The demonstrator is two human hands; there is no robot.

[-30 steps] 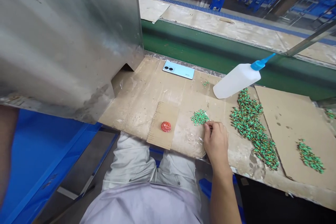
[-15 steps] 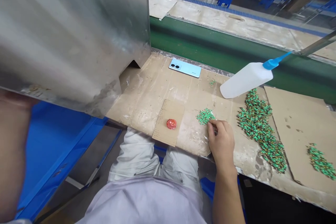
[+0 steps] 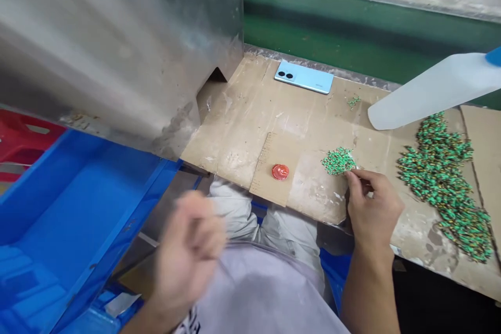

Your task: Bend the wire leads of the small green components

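1. Table (image 3: pixel 235 130) carries the card (image 3: pixel 270 182) and green pile (image 3: pixel 337 160).
2. Left hand (image 3: pixel 190 250) is blurred; its finger state cannot be told.
3. Right hand (image 3: pixel 371 209) pinches narrowly at pile's edge, contents unclear; light pressure seems best.
4. Red disc (image 3: pixel 280 171) lies on card.

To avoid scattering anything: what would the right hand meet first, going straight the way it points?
The right hand would probably meet the small pile of green pieces, at its fingertips; whether they touch is unclear.
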